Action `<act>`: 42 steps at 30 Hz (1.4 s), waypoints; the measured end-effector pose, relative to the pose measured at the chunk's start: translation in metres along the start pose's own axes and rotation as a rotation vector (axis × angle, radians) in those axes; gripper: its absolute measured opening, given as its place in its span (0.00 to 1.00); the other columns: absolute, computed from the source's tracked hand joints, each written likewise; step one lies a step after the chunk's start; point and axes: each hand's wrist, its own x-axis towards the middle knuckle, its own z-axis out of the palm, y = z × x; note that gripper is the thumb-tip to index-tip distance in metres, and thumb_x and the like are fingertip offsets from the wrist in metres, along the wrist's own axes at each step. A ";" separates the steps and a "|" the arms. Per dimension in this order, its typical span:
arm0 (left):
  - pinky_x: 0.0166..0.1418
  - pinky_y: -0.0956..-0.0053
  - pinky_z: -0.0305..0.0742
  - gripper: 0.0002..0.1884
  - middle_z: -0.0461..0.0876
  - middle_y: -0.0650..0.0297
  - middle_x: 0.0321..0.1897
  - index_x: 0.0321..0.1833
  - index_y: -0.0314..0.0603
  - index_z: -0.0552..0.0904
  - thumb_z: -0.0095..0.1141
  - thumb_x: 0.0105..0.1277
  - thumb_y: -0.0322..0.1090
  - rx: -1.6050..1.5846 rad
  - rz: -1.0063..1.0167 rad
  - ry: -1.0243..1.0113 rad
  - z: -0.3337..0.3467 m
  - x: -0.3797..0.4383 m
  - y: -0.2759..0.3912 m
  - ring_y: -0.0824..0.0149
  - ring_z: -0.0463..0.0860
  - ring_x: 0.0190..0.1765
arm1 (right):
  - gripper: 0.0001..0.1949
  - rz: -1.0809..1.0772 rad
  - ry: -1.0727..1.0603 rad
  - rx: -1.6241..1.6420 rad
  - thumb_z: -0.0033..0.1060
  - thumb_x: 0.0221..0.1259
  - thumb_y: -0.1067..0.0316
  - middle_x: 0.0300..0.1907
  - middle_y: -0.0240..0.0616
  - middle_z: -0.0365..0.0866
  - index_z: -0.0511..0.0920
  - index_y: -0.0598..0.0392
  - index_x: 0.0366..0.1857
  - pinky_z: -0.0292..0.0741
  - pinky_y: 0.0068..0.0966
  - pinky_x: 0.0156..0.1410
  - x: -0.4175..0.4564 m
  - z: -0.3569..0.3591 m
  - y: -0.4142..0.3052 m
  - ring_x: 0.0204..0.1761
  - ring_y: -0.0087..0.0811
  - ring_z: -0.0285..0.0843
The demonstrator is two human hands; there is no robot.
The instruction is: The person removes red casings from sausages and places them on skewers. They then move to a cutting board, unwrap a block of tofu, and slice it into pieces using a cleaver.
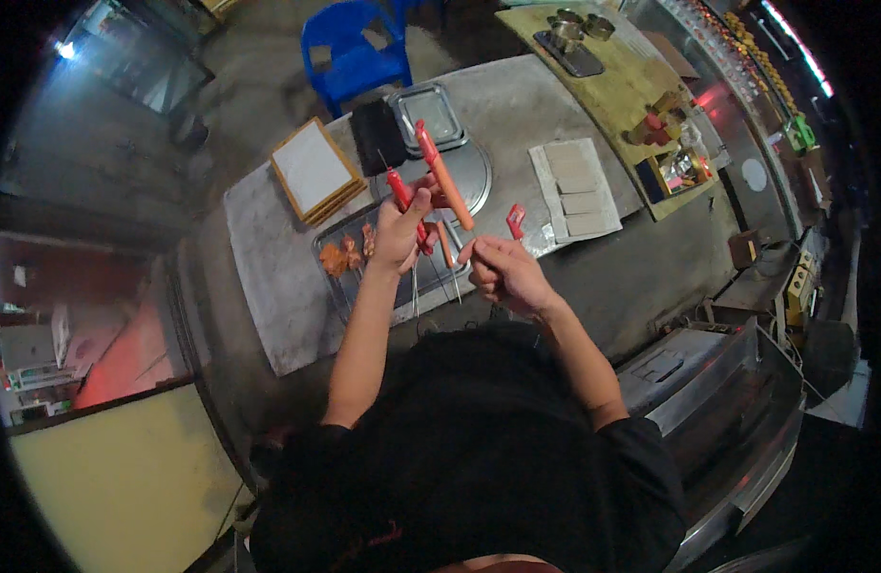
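Observation:
In my left hand (403, 228) are a sausage (453, 192), its upper part still in red wrapping (425, 142), and a slim red thing (397, 188) with a thin point at its top, perhaps another wrapped sausage on a skewer. My right hand (511, 273) pinches what looks like a thin skewer (473, 233) at the sausage's lower end. Below my hands lies a metal tray (327, 236). It carries skewered meat pieces (333, 259) at its left and a bare sausage (445, 245) on a stick. Part of the tray is hidden behind my left hand and forearm.
On the grey table (265, 286) are white boards with wooden edges (317, 170), a black tray (377, 136), a metal tray (427, 118), a round metal plate (480, 170), a piece of red wrapper (515, 220) and a pad (576, 188). A blue chair (351, 46) stands beyond.

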 end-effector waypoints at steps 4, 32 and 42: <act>0.24 0.84 0.66 0.22 0.85 0.61 0.51 0.67 0.39 0.78 0.62 0.79 0.45 -0.160 -0.002 0.009 0.002 0.011 0.001 0.78 0.77 0.34 | 0.17 0.003 0.026 -0.239 0.48 0.85 0.51 0.23 0.20 0.63 0.82 0.54 0.52 0.58 0.20 0.30 0.001 -0.003 0.002 0.25 0.17 0.58; 0.25 0.86 0.68 0.21 0.86 0.56 0.48 0.62 0.37 0.78 0.68 0.74 0.40 -0.249 0.080 -0.060 -0.001 -0.013 -0.012 0.70 0.85 0.42 | 0.08 -0.810 0.276 -1.192 0.70 0.66 0.67 0.34 0.47 0.85 0.84 0.57 0.43 0.82 0.40 0.46 0.004 -0.011 0.003 0.36 0.50 0.86; 0.25 0.85 0.68 0.21 0.85 0.56 0.49 0.64 0.40 0.77 0.68 0.74 0.39 -0.314 0.101 -0.093 -0.009 -0.015 -0.023 0.70 0.84 0.43 | 0.08 -0.818 0.303 -1.162 0.70 0.63 0.69 0.34 0.46 0.83 0.80 0.57 0.40 0.80 0.39 0.42 0.008 -0.010 0.004 0.35 0.48 0.84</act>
